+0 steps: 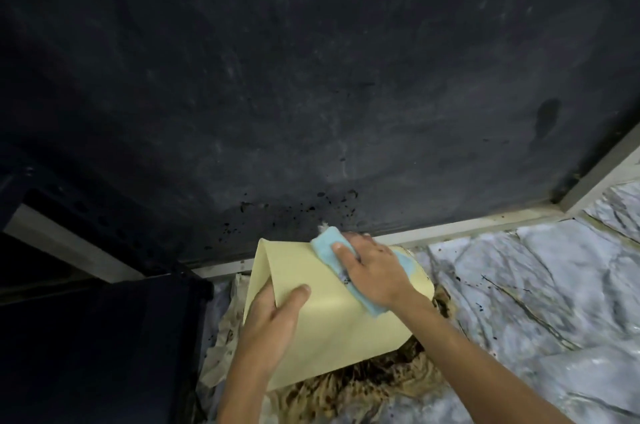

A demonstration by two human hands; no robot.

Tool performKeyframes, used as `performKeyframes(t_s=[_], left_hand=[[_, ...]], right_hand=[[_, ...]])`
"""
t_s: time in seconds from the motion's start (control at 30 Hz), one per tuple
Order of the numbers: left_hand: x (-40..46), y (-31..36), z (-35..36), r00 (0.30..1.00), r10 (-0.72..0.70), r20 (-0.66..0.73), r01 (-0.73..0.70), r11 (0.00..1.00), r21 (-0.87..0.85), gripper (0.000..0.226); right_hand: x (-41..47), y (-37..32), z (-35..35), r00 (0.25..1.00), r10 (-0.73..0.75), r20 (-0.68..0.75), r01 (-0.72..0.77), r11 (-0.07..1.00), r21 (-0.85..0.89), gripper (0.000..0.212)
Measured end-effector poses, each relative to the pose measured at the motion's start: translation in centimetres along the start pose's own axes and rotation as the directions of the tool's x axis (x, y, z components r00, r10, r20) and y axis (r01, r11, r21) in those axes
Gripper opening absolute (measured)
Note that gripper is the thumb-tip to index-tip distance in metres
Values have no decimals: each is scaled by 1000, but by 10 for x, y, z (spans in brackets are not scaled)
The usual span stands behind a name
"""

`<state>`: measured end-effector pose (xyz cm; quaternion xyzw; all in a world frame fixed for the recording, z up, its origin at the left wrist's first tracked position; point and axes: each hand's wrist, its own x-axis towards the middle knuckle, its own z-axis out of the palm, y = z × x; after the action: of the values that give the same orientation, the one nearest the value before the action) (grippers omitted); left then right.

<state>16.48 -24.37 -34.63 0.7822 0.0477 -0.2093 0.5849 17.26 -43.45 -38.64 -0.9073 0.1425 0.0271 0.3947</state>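
Right hand flat, pressing blue cloth on cream bin, left hand gripping its rim; wipe looks partway, dark specks remain.

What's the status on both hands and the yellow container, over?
Left hand grips yellow container at its corner edge. Right hand presses blue cloth on its side. Stained rag underneath; nothing in the way.
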Motion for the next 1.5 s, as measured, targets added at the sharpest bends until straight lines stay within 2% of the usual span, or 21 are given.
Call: performKeyframes(t_s=[0.07, 0.13, 0.27, 0.37, 0.43, 0.53, 0.67, 0.83, 0.97, 1.03, 1.1, 1.17, 1.23, 1.3, 1.4, 1.5], left_hand=[[-1, -2, 2, 998, 16, 67, -17, 1000, 10, 12], [-4, -2, 3, 994, -2, 107, 3, 1000, -9, 16], [-11, -6, 0, 983, 78, 165, -81, 997, 13, 23], [-16, -8, 3, 970, 144, 194, -149, 989, 12, 29], [-16, -12, 3, 969, 139, 202, -137, 990, -21, 30], [-13, -18, -3, 982, 87, 168, -68, 991, -113, 27], [-14, -25, -10, 983, 84, 164, -66, 992, -109, 28], [-14, -28, -11, 975, 97, 198, -80, 993, -89, 30], [-16, -26, -11, 971, 98, 219, -86, 994, -63, 29], [-14, -27, -12, 966, 102, 238, -88, 994, -68, 30], [-14, -28, -13, 965, 104, 243, -88, 993, -77, 31], [-15, -27, -17, 972, 111, 208, -97, 992, -79, 30], [-16, -24, -25, 982, 115, 147, -106, 992, -64, 31], [-16, -13, -32, 982, 123, 145, -118, 992, -38, 32], [-9, 6, -32, 974, 153, 168, -169, 982, 83, 33], [-5, 25, -11, 971, 151, 187, -192, 953, 233, 38]], right_hand=[[-6, 13, 1, 997, 74, -27, -75, 996, -43, 53], [-9, 5, 6, 998, 55, -27, -54, 998, 19, 53], [-16, -29, 19, 984, -175, 36, 173, 984, 42, 51], [-29, -21, 17, 971, -239, -20, 240, 970, 31, 51], [-40, 3, 17, 977, -194, -93, 195, 981, 7, 54], [-48, 45, 15, 991, -51, -124, 45, 998, -50, 61], [-36, 93, 1, 982, 116, -152, -125, 991, -51, 63], [-29, 115, -3, 955, 258, -147, -226, 953, 203, 57], [-30, 120, -13, 934, 318, -164, -278, 933, 229, 60], [-29, 121, -18, 933, 303, -195, -267, 945, 190, 61], [-26, 123, -24, 942, 267, -204, -248, 962, 114, 52], [-24, 124, -30, 947, 220, -232, -221, 975, 23, 42], [-25, 121, -37, 950, 165, -265, -188, 980, -64, 38], [-30, 112, -45, 952, 98, -292, -137, 983, -119, 36], [-34, 90, -64, 956, -31, -293, -28, 980, -195, 38], [-38, 57, -82, 956, -89, -279, 26, 975, -220, 42]])
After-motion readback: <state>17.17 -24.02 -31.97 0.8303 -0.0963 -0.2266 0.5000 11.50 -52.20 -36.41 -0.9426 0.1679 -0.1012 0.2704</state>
